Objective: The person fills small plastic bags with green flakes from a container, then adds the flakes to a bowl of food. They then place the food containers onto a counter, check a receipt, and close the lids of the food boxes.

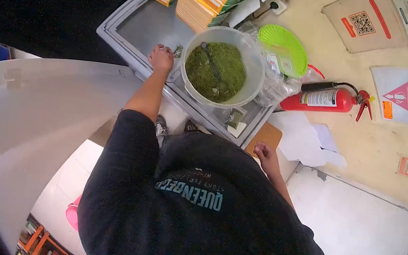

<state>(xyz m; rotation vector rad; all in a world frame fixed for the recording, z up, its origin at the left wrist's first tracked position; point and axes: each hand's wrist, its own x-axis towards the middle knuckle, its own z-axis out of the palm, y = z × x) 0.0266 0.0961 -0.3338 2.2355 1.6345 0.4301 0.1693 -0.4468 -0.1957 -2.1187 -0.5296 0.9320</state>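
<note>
A large translucent tub (256,67) of green leafy powder (229,64) stands on the grey lidded chest, with a dark long-handled spoon (211,61) in the powder. My left hand (161,59) is left of the tub, over the chest, its fingers curled; what they hold, if anything, is too small to name. A small packet (178,51) lies between that hand and the tub. My right hand (265,154) hovers by a brown perforated mat (265,137), fingers bent in with nothing visible in them. Near the chest's edge is a filled green packet (234,118).
Stacks of yellow-orange packs (198,4) stand behind the tub. To its right are a lime-green basket (282,48), clear plastic bags (272,87) and a red fire extinguisher (319,101). White papers (297,139) lie beyond the mat.
</note>
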